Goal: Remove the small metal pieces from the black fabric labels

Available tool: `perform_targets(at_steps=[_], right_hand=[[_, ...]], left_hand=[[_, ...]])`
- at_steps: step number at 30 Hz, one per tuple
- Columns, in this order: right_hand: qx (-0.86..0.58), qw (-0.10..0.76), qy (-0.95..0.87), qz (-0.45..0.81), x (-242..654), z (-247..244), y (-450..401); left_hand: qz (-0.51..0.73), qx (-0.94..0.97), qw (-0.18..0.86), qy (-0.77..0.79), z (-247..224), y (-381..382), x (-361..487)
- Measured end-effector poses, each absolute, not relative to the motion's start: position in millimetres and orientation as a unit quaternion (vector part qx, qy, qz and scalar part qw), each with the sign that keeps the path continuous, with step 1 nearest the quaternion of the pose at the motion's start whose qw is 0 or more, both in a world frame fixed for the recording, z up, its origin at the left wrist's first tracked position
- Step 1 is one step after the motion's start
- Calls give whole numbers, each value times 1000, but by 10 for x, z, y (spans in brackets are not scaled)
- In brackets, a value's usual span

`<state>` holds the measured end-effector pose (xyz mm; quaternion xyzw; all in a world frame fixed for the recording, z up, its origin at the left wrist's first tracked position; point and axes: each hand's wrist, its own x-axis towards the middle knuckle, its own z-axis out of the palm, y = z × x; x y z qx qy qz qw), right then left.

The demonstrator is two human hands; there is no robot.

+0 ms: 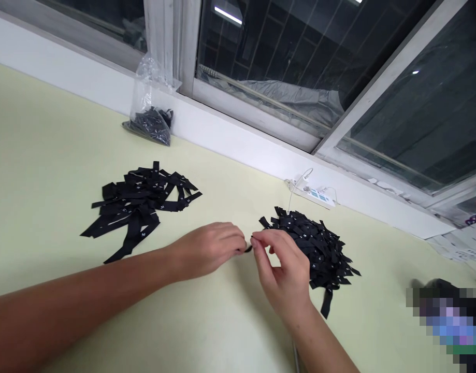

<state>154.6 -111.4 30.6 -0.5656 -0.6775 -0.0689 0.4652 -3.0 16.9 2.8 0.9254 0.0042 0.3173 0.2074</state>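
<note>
Between my two hands a short black fabric strip (248, 249) is held, mostly hidden by the fingers. My left hand (212, 247) is closed on its left end, palm down. With thumb and forefinger, my right hand (284, 269) pinches the other end. Just behind the right hand lies a dense heap of black strips (323, 243) with small white marks. A looser pile of longer black strips (140, 199) spreads out to the left, beyond my left forearm.
A clear plastic bag (150, 111) with black pieces inside stands against the white ledge below the window. A white power strip (315, 196) with plugged cables lies behind the right heap. The table (214, 321) is pale yellow-green. At the lower right is a pixelated dark shape (451, 321).
</note>
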Motion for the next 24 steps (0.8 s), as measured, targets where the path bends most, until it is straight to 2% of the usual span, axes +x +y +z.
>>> perform_targets(at_steps=[2,5,7,10,16,24], right_hand=[[-583,488,-650,-30,1532,296,-1113],[-609,505,-594,145,1501,213,-1083],[-606,525,-544,250,1494,150,-1055],[-582,555,-493,333,1502,94,-1020],[-579,555,-471,368,1513,87,-1001],[-592,542,-462,378,1499,141,-1017]], left_hand=[[320,931,172,-39,-18,128,-13],[334,928,159,-47,-56,104,-3],[341,921,186,-33,-43,110,-16],[341,909,240,15,11,121,-49],[349,895,271,62,45,121,-57],[366,893,253,74,20,138,-36]])
